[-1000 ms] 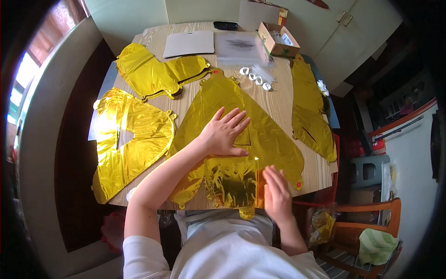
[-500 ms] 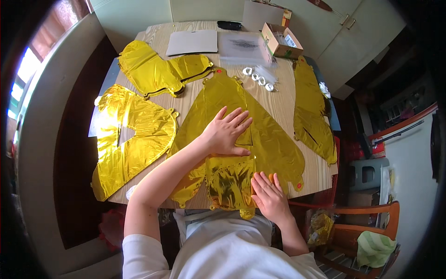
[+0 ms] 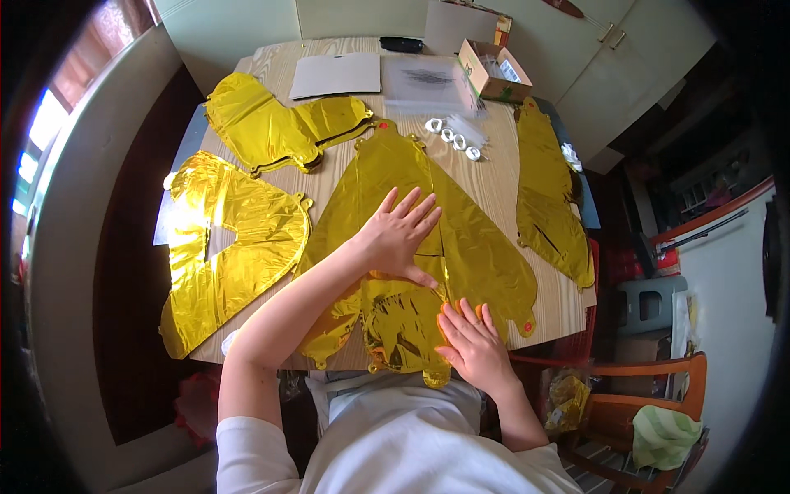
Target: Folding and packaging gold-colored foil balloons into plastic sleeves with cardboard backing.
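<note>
A large flat gold foil balloon [image 3: 485,247], shaped like a letter A, lies in front of me with its broad end at the near table edge. My left hand [image 3: 399,235] rests palm down on its middle, fingers spread. My right hand [image 3: 476,342] lies flat on the near part of the foil, fingers stretched out and fairly close together. Shiny creases run in the foil between the left thumb and the right fingertips. Neither hand grips anything; the foil beneath the palms is hidden.
More gold foil balloons lie around: a curved one [image 3: 234,247] at left, a folded one [image 3: 271,119] at far left, a long one [image 3: 550,189] at right. White ribbon rolls [image 3: 447,134], a grey board [image 3: 336,76], a plastic sheet [image 3: 424,82] and a small carton [image 3: 494,74] stand behind. A wooden chair [image 3: 691,370] is at right.
My right hand has shifted slightly up and left over the foil. The left thumb has moved down a little, and the foil between the hands is more creased.
</note>
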{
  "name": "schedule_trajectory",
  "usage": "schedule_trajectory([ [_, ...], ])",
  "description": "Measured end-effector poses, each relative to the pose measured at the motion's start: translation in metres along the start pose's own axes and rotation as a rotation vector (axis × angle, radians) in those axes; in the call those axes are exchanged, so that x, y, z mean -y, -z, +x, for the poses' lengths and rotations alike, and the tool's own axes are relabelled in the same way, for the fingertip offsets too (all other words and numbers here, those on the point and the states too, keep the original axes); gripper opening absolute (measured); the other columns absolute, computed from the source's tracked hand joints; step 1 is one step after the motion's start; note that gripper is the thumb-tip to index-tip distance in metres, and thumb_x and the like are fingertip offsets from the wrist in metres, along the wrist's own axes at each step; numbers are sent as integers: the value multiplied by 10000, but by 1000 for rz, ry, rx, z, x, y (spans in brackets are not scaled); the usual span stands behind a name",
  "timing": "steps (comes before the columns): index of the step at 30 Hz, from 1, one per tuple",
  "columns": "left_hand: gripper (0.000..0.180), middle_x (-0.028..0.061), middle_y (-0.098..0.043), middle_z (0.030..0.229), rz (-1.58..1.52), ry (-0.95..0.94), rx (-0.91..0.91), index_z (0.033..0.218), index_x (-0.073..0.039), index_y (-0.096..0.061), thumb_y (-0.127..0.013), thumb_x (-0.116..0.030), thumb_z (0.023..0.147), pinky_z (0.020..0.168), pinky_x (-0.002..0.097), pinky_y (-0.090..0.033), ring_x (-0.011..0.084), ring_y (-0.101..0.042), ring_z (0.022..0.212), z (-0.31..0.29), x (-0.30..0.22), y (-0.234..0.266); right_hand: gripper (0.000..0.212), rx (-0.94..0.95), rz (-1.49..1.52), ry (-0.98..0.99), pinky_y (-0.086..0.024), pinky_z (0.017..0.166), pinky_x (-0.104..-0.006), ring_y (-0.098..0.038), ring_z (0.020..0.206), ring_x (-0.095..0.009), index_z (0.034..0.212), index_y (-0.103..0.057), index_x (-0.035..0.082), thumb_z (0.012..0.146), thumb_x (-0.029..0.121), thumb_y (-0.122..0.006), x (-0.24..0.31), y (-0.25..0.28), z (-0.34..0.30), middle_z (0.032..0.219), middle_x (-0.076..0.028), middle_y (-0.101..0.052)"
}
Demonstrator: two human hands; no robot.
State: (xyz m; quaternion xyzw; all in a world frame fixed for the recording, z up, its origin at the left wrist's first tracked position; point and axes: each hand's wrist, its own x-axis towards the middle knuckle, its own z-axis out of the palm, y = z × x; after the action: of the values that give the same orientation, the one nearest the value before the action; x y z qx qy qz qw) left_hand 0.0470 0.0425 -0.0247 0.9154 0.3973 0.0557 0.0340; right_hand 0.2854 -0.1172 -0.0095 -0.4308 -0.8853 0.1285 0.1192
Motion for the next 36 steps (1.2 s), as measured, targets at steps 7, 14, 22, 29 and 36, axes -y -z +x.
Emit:
schedule_trajectory([
  [7,1385,216,-184,1582,14,10,84,1512,12,-219,-583,-908,542,1178,578,-109,412,-135,1468,1,-4,9,730,100,-36,20,-246,1141,-559,-329,1409,-363,1387,-517,97,826,545,-646,-8,13,10,1474,-78,-459],
  [14,1384,212,-181,1585,9,7,104,1516,12,-210,-585,-902,547,1173,592,-96,405,-121,1473,2,-4,9,1188,252,-89,71,-137,1170,-581,-150,1463,-413,1507,-313,94,606,788,-655,-27,17,33,1574,-93,-283],
  [22,1380,226,-181,1579,9,7,104,1511,20,-212,-601,-891,549,1177,585,-103,414,-128,1468,1,-4,11,1230,329,-202,87,-107,1163,-613,-115,1464,-436,1534,-265,157,572,825,-640,-25,27,38,1595,-97,-228],
  [29,1374,225,-183,1579,14,6,100,1509,22,-214,-594,-893,557,1177,581,-106,409,-132,1468,1,-4,10,1025,345,-162,119,-145,1140,-642,-193,1455,-401,1496,-371,226,673,791,-602,-17,32,-6,1571,-88,-293],
  [36,1389,221,-178,1582,26,0,92,1511,19,-212,-579,-911,547,1177,579,-103,409,-127,1469,2,-2,8,583,-6,21,31,-261,1126,-561,-392,1376,-326,1354,-523,38,936,442,-568,-18,22,9,1430,-105,-496],
])
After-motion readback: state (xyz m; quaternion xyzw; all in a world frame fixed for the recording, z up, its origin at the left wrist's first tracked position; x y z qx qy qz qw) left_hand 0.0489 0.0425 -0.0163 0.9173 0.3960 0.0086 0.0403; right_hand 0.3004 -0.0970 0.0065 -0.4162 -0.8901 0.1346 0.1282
